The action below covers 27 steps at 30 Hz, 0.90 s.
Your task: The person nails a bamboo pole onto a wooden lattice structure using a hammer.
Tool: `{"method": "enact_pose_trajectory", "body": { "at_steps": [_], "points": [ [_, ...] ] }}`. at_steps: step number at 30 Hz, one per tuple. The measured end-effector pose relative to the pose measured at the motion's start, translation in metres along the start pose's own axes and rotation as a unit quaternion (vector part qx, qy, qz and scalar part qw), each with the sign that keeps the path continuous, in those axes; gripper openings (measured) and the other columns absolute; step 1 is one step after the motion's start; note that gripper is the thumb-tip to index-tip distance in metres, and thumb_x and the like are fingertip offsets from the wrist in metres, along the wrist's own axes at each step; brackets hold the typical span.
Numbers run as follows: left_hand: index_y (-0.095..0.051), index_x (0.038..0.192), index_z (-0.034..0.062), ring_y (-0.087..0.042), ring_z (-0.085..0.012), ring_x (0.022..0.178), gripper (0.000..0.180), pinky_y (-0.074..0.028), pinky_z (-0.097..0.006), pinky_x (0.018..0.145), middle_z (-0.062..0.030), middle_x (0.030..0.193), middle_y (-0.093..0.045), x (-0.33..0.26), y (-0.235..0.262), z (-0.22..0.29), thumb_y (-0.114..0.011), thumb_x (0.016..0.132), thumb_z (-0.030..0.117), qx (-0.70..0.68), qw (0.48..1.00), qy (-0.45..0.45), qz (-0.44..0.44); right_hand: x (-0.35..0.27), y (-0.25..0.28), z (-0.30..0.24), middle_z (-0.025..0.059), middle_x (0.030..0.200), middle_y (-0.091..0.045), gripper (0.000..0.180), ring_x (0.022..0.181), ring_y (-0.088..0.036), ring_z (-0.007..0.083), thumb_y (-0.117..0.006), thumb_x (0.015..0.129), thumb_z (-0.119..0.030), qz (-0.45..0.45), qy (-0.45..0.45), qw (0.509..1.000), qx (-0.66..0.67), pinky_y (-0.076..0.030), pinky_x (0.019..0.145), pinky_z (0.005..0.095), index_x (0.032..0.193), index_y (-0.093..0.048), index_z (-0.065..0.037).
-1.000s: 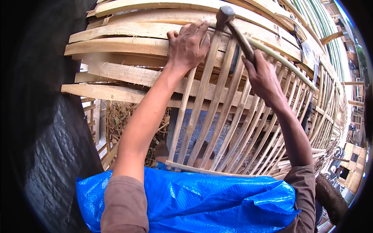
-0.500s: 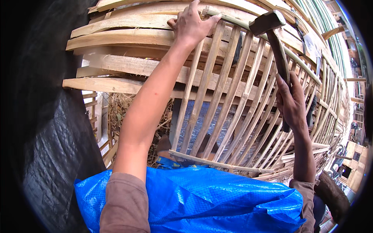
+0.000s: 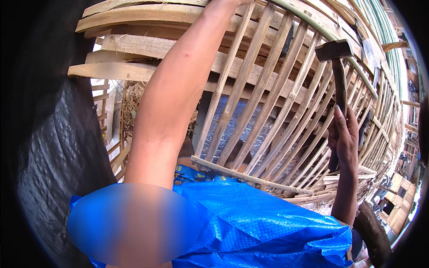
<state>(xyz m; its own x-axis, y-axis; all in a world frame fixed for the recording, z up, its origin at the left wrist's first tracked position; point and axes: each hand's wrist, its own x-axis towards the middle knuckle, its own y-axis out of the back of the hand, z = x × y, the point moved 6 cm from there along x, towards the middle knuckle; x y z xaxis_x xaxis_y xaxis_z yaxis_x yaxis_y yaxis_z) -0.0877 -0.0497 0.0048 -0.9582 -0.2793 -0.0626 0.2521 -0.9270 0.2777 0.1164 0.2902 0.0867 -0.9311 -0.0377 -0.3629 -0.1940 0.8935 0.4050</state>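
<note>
Hammer (image 3: 339, 80): held at the right of the view, above a frame of pale slats, its dark head near the top rail; the gap between head and wood cannot be judged from this angle.
Handle direction: long axis running almost straight up the picture, head end pointing away from the person, butt end toward the body and showing below the grip.
Hammer head: set crosswise to the handle, its own length lying left to right, the left end slightly lower.
Right hand (image 3: 344, 138): fingers closed around the lower part of the handle.
Left hand (image 3: 237, 2): at the upper edge beside the frame's upper left end, mostly cut off; how far it is open, and whether it grips anything, cannot be told.
Slatted frame (image 3: 240, 82): slats slanting from upper right to lower left, between the top rail (image 3: 308, 21) and a lower strip (image 3: 230, 171) nearer the person.
Boards (image 3: 143, 47): rough-sawn, stacked behind the frame, ends pointing left.
Blue sheet (image 3: 259, 214): spread across the foreground, below the lower strip.
Black sheet (image 3: 58, 156): hanging at the far left, creased and shiny.
</note>
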Motion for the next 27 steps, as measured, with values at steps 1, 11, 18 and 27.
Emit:
{"method": "enact_pose_trajectory", "body": {
  "at_steps": [1,11,18,27],
  "points": [
    [-0.066,0.106,-0.0037,-0.067,-0.0227,0.092,0.043,-0.053,-0.035,0.083,-0.0149,0.1,-0.071,0.004,0.0,-0.006,-0.082,0.079,0.026,-0.043,0.999,-0.004,0.008,0.0,-0.001,0.001,-0.0067,0.061,-0.041,0.023,0.043,-0.033,-0.0002,-0.055,0.103,-0.03,-0.007,-0.005,1.0,0.0,-0.025,0.037,0.0173,0.109,-0.05,-0.009],
    [-0.066,0.091,-0.0036,-0.06,-0.0175,0.057,0.012,-0.05,-0.032,0.044,-0.0117,0.079,-0.066,-0.015,-0.005,0.048,-0.069,0.087,0.007,-0.265,0.963,0.03,-0.036,-0.013,0.003,0.005,-0.0073,0.062,-0.039,0.022,0.044,-0.032,-0.0001,-0.054,0.104,-0.028,-0.004,-0.011,1.0,0.01,-0.026,0.037,0.0168,0.113,-0.05,-0.008],
    [-0.06,0.102,-0.0056,-0.057,-0.0182,0.053,0.021,-0.048,-0.035,0.04,-0.0116,0.074,-0.062,-0.021,-0.002,0.084,-0.067,0.088,0.009,-0.241,0.97,-0.034,-0.005,-0.024,0.006,-0.004,-0.0063,0.063,-0.041,0.019,0.045,-0.033,-0.001,-0.054,0.104,-0.025,0.031,-0.01,0.999,0.031,-0.026,0.036,0.0158,0.113,-0.05,-0.009],
    [-0.057,0.107,-0.0036,-0.058,-0.0191,0.06,0.027,-0.051,-0.04,0.045,-0.013,0.078,-0.061,0.023,-0.023,0.106,-0.065,0.088,0.013,-0.13,0.991,-0.015,-0.032,-0.029,0.003,-0.01,-0.006,0.064,-0.041,0.017,0.044,-0.033,-0.0003,-0.053,0.104,-0.025,0.019,0.002,1.0,0.024,-0.026,0.036,0.0159,0.111,-0.05,-0.009]
  ]
}}
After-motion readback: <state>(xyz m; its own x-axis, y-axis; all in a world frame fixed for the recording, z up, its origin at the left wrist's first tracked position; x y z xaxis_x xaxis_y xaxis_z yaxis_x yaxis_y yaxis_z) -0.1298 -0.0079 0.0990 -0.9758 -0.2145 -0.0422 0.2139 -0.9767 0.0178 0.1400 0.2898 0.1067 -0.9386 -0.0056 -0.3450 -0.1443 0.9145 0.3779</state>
